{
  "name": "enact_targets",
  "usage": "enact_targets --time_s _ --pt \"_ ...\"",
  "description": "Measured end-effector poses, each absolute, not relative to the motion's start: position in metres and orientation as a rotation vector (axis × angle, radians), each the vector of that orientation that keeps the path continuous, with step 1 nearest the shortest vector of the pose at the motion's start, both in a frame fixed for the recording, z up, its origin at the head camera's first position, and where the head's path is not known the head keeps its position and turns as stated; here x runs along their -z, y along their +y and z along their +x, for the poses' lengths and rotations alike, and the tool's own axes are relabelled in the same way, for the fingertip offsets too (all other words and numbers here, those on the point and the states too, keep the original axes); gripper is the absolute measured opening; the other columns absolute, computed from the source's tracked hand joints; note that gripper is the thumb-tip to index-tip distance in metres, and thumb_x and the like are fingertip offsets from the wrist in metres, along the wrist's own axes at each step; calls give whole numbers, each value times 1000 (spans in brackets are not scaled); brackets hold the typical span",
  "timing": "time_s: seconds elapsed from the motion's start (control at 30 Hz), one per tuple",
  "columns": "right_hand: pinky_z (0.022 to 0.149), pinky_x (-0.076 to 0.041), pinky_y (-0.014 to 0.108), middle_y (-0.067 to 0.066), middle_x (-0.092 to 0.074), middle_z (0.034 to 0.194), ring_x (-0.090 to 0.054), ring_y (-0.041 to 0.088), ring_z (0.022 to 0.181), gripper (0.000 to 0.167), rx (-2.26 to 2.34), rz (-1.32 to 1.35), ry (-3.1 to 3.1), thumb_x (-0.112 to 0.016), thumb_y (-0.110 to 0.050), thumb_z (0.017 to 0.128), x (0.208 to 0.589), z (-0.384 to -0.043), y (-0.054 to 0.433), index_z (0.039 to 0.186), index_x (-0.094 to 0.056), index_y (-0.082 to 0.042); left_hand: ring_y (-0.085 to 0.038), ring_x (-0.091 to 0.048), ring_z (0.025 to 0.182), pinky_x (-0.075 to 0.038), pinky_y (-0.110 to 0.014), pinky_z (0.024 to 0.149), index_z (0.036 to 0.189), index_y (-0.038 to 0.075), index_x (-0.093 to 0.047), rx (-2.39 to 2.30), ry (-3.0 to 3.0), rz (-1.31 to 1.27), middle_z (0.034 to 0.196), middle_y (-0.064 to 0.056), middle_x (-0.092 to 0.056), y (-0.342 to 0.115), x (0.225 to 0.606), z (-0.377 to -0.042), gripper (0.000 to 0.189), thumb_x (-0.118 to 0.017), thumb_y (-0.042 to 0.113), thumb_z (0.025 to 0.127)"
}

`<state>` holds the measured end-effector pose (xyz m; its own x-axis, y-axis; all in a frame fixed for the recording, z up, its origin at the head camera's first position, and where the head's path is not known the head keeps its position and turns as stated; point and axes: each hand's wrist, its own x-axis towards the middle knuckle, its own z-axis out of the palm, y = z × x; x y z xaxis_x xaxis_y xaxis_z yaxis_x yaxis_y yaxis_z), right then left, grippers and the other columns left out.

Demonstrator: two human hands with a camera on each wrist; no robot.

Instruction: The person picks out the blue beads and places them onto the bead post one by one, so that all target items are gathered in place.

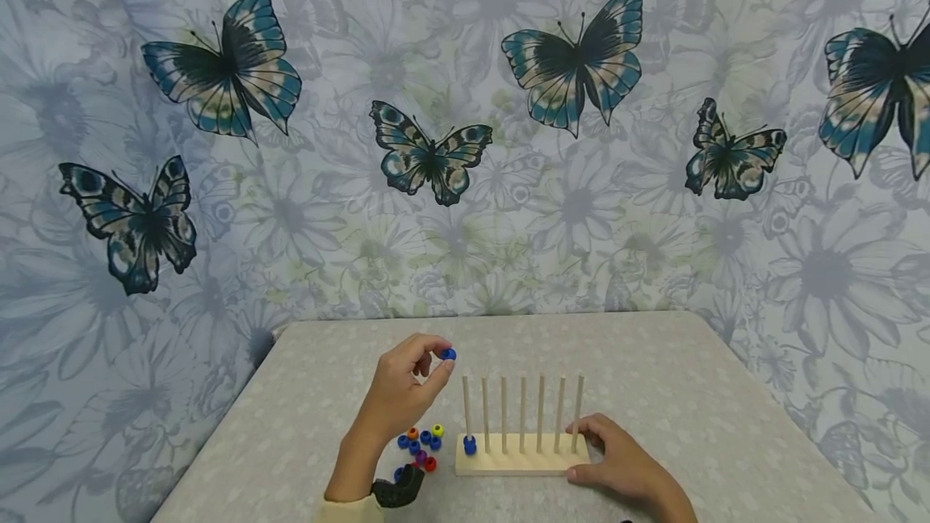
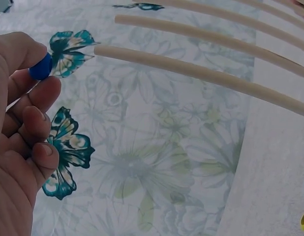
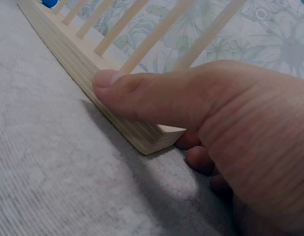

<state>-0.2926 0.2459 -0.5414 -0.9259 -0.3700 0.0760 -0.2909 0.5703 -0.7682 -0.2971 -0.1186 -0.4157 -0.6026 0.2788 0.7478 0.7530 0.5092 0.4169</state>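
Note:
Between thumb and index finger, my left hand [image 1: 407, 384] pinches a blue bead [image 1: 449, 354], raised just left of the tip of the leftmost peg [image 1: 467, 406]. The left wrist view shows the same blue bead [image 2: 41, 67] at the fingertips, the other fingers curled below it. A wooden stand [image 1: 519, 465] with a row of upright pegs sits on the table. Blue beads [image 1: 470, 446] rest at the bottom of its leftmost peg. My right hand [image 1: 621, 458] grips the stand's right end, its thumb [image 3: 137, 96] along the front edge and fingers behind.
Left of the stand lies a loose group of beads: several blue, plus a yellow bead [image 1: 438, 430], an orange bead [image 1: 412, 433], a purple bead [image 1: 421, 456] and a red bead [image 1: 431, 464]. A butterfly-patterned wall [image 1: 465, 248] rises behind the cloth-covered table [image 1: 654, 370].

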Motion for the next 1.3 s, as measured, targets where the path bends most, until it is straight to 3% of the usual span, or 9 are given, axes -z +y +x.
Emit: enact_targets --time_s 0.33,0.5,1.1,1.3 --pt "91 -46 23 1 -59 121 -52 9 105 57 1288 -571 2711 -87 -39 75 542 -293 246 122 -62 -17 -5 -48 69 -42 -19 57 108 25 -67 1013 -2177 -887 89 16 -60 -115 417 -299 17 -72 18 94" --pt "89 -45 23 1 -59 120 -51 8 103 58 1276 -565 2716 -87 -39 75 542 -293 247 123 -62 -17 -12 -52 68 -42 -19 56 108 26 -67 1016 -2220 -898 88 17 -59 -113 417 -297 16 -72 20 94" --pt "88 -46 24 -1 -59 119 -50 10 102 58 1244 -538 2740 -88 -40 75 542 -291 252 122 -62 -19 -7 -51 69 -44 -18 59 108 25 -67 1025 -2309 -931 91 16 -60 -107 422 -299 14 -71 21 95" --pt "93 -47 24 -1 -58 123 -52 8 106 58 1256 -569 2724 -85 -44 77 544 -291 251 124 -61 -20 -7 -49 69 -43 -18 58 108 25 -67 1007 -2332 -923 91 17 -59 -108 422 -298 14 -70 21 95"
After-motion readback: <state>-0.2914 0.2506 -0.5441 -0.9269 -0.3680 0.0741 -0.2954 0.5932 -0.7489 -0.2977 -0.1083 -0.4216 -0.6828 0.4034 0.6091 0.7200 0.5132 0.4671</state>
